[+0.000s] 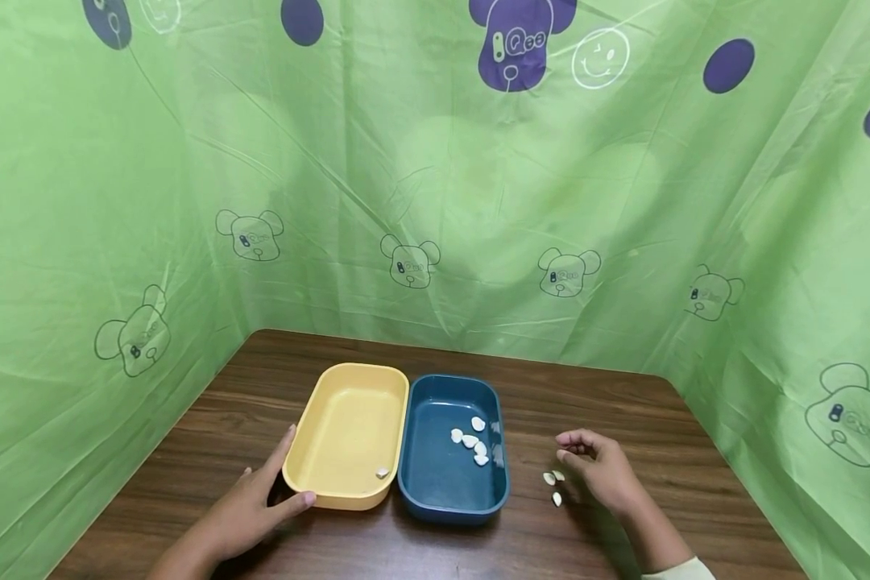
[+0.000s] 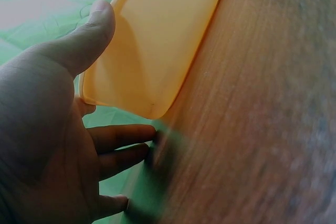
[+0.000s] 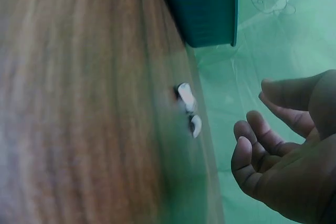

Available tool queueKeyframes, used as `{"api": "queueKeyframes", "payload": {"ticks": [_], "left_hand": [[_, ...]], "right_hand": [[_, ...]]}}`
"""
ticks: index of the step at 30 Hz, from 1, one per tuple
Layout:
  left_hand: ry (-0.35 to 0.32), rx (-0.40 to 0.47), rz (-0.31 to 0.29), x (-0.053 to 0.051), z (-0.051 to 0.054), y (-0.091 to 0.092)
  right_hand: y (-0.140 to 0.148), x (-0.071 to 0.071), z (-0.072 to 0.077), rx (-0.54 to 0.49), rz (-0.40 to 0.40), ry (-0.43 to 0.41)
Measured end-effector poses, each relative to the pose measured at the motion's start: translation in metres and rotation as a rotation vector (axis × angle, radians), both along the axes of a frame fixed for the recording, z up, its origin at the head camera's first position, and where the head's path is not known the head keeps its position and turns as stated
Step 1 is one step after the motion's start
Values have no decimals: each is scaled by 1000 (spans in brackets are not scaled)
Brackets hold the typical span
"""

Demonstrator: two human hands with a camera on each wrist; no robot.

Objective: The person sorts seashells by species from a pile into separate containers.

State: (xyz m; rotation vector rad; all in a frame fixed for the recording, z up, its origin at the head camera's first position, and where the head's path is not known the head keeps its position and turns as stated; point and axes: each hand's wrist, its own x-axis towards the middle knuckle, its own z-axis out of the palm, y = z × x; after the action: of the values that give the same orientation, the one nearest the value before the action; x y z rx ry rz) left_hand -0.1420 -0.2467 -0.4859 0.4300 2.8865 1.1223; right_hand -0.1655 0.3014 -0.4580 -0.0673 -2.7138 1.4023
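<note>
My left hand (image 1: 242,515) rests at the near left corner of a yellow tray (image 1: 344,419), its thumb at the rim and its fingers spread along the outer side. One small whitish, shell-like piece (image 1: 382,473) lies in that tray's near right corner. To the right, touching or nearly so, stands a blue tray (image 1: 442,483) with several white pieces (image 1: 470,441) inside. My right hand (image 1: 605,471) hovers beside a few pale pieces (image 1: 557,499) on the table, fingers loosely bent. In the right wrist view, nothing shows between thumb and fingers; pale pieces (image 3: 186,97) lie left of the hand.
Both trays stand on a dark wooden table (image 1: 587,395). A green curtain (image 1: 420,193) with bear figures and purple spots surrounds the table's back and sides.
</note>
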Motion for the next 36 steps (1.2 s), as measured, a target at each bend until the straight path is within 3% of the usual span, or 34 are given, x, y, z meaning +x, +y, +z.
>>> {"api": "queueKeyframes", "payload": {"ticks": [7,10,16,21,28,36], "left_hand": [[-2,5,2,1,-1,1],[2,5,2,2,-1,1],[-5,5,-8,1,-3,2],[-23,0,0,1,-3,1],[-15,5,-8,0,-2,2],[7,17,-3,0,-2,0]], "right_hand": [[12,3,-11,43,43,-1],[19,1,-20,61,79,63],[32,-1,-39,77,231,233],[37,-4,-51,104,267,333],[41,-4,-59,43,304,323],[36,-5,-58,76,313,352]]}}
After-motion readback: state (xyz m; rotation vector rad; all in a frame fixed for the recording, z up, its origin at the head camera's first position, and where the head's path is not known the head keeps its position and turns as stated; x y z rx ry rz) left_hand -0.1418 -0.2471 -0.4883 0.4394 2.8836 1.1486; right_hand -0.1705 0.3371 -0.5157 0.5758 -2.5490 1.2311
